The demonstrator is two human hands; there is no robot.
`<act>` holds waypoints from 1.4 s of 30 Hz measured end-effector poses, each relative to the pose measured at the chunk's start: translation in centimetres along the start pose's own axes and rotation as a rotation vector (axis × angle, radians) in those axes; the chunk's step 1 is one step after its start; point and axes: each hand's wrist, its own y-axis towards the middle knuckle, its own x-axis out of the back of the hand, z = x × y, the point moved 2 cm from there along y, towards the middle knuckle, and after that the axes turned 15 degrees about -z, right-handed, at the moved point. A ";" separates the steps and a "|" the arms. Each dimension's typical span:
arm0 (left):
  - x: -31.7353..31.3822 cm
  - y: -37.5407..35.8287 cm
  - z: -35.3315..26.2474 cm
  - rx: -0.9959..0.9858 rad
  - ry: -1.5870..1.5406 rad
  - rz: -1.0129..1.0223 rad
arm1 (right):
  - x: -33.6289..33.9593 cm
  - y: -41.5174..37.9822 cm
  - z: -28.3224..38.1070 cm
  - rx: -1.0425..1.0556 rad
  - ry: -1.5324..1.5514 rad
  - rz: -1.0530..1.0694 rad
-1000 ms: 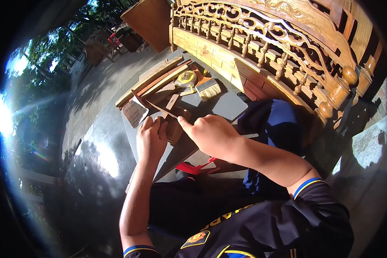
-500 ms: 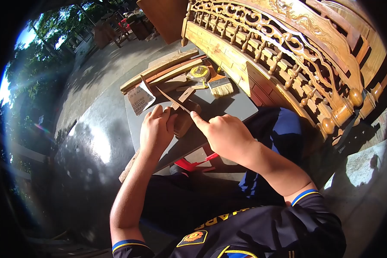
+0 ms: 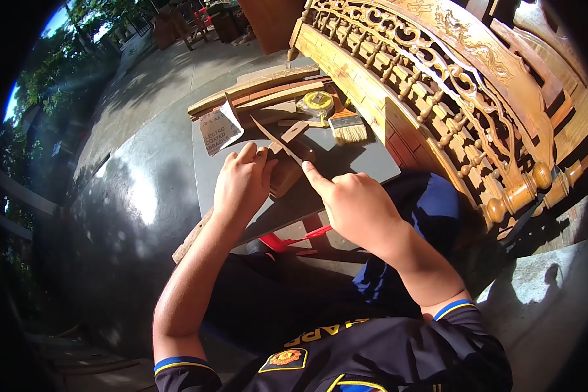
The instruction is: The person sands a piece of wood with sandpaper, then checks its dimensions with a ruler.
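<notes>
My right hand [image 3: 362, 209] is closed round the near end of a thin, tapered, file-like blade [image 3: 274, 138]. Its index finger stretches along the tool, whose point faces away to the upper left. Across from it, my left hand [image 3: 243, 176] is closed on a small wooden piece [image 3: 274, 149], mostly covered by the fingers. Both hands meet over a brown wooden block [image 3: 287, 174] on the grey board [image 3: 372, 160]. The blade crosses above the block, by the left fingertips; whether it touches the wood is hard to tell. Just beyond lies a small wooden strip with a hole [image 3: 295, 130].
Sandpaper [image 3: 219, 132] curls up at the board's left. Behind are wooden strips [image 3: 261, 96], a yellow tape measure [image 3: 317, 102] and a paintbrush [image 3: 347, 129]. Carved wooden furniture [image 3: 438, 91] stands close on the right. Something red [image 3: 277, 242] shows below the board.
The view has shifted slightly, so the scene sits a little further right. Both hands keep their grips, and the blade has moved slightly along its length relative to the left hand.
</notes>
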 end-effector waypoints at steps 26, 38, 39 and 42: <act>-0.7 -0.5 0.7 -0.002 0.020 -0.005 | 0.5 0.8 -0.9 -0.007 0.121 -0.058; -0.8 -0.9 0.7 0.001 0.011 -0.039 | 3.6 -1.2 0.7 -0.096 0.065 0.010; -0.8 -0.8 0.7 0.001 0.006 -0.033 | 0.7 -0.1 0.1 -0.041 0.068 -0.039; -0.6 -0.6 0.9 0.030 0.026 -0.005 | -1.9 1.0 -0.2 -0.004 0.062 -0.070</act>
